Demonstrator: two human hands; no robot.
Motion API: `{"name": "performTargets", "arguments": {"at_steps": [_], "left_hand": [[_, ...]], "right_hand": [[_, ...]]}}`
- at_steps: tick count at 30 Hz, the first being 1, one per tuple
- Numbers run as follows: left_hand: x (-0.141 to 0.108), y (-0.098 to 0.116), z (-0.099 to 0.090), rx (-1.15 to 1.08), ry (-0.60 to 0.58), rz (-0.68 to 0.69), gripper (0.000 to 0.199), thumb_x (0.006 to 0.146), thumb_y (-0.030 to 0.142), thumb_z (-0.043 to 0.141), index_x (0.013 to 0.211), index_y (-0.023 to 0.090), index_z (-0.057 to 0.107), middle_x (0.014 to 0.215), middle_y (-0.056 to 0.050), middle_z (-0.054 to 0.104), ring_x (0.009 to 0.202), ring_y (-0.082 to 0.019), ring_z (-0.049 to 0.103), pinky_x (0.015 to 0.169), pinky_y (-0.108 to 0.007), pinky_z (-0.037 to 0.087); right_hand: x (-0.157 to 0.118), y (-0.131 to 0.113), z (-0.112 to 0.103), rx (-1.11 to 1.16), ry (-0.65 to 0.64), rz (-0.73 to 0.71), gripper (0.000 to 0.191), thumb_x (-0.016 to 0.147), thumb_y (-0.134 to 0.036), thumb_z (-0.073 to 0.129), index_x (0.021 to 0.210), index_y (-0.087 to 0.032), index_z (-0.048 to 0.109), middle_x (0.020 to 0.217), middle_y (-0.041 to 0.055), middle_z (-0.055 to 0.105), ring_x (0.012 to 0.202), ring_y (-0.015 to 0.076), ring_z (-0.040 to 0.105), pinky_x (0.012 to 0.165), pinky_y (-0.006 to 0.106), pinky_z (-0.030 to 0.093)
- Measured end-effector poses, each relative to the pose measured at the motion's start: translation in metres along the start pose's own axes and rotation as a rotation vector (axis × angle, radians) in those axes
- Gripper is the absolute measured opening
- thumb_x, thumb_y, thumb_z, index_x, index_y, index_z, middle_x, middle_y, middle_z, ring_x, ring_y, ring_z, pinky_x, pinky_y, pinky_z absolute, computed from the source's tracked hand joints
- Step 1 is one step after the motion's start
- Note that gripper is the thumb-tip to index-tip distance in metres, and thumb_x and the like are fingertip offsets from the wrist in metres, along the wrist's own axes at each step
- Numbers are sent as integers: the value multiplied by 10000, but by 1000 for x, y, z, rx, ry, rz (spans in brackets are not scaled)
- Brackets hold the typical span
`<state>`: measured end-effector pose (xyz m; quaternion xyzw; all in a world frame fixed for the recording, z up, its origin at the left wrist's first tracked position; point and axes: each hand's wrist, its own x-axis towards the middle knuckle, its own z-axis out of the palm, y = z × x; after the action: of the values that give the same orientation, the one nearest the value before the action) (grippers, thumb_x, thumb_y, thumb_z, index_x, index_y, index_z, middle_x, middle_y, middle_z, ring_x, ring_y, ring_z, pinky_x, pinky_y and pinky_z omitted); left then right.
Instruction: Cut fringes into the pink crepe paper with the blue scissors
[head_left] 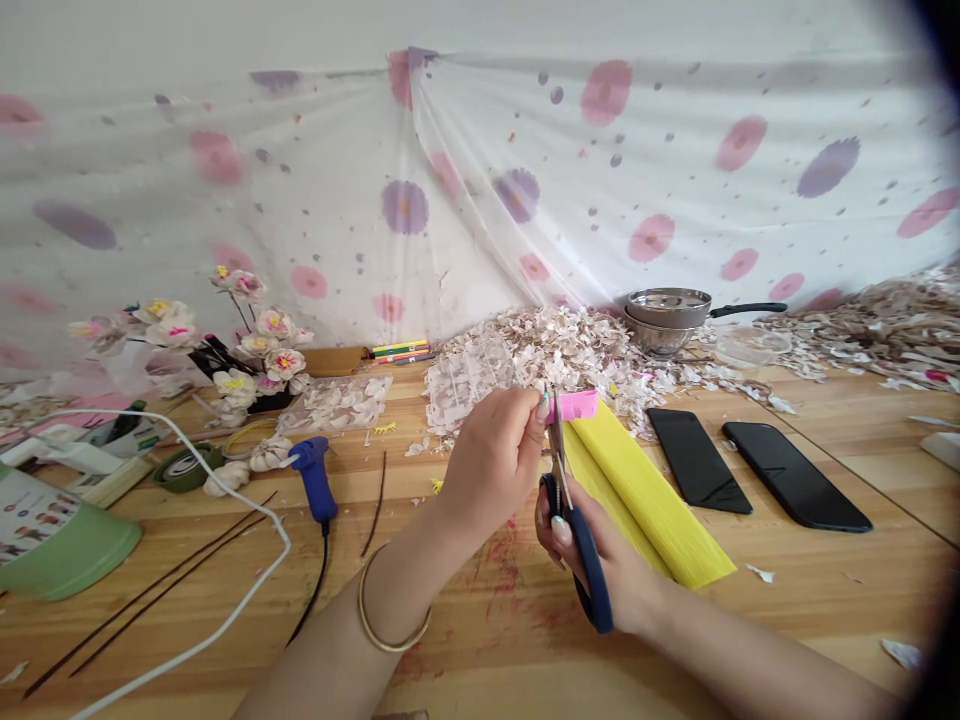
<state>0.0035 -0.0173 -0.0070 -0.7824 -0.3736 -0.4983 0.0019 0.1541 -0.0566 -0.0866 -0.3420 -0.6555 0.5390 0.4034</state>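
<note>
From afar, my left hand (491, 455) pinches the pink strip (579, 405) just right of centre, my right hand (621, 578) clamps the scissors (589, 555), and this apparent cutting step next calls for steady tension.

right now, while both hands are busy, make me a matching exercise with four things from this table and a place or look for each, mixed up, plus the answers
Things
1. scissors
2. pink strip
3. yellow sheet
4. glue gun

Places and looks
A. next to a black phone
B. blue, with a black cord
C. pinched by the left hand
D. held in the right hand

Pairs: 1-D, 2-C, 3-A, 4-B
</note>
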Motion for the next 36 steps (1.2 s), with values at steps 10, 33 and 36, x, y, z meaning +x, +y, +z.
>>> {"name": "performTargets", "arguments": {"at_steps": [10,33,36], "left_hand": [[1,0,0,-5,2,2,210,1010,187,409,804,228,418,674,26,464,630,-154,453,591,-283,361],[2,-4,1,-45,15,-27,229,1022,218,401,793,224,411,676,28,458,618,-142,435,577,-276,348],[2,-4,1,-39,16,-30,229,1024,224,395,796,225,411,673,26,459,620,-144,441,572,-280,350]], "right_hand": [[0,-2,0,-36,-7,-22,531,882,-767,448,891,-236,440,755,-11,437,651,148,392,568,286,365],[0,0,2,83,11,22,540,844,-766,530,867,-230,465,756,-21,436,604,126,349,527,275,331],[0,-1,2,117,-8,49,537,841,-764,537,861,-236,447,715,-44,390,578,119,302,513,275,304]]}}
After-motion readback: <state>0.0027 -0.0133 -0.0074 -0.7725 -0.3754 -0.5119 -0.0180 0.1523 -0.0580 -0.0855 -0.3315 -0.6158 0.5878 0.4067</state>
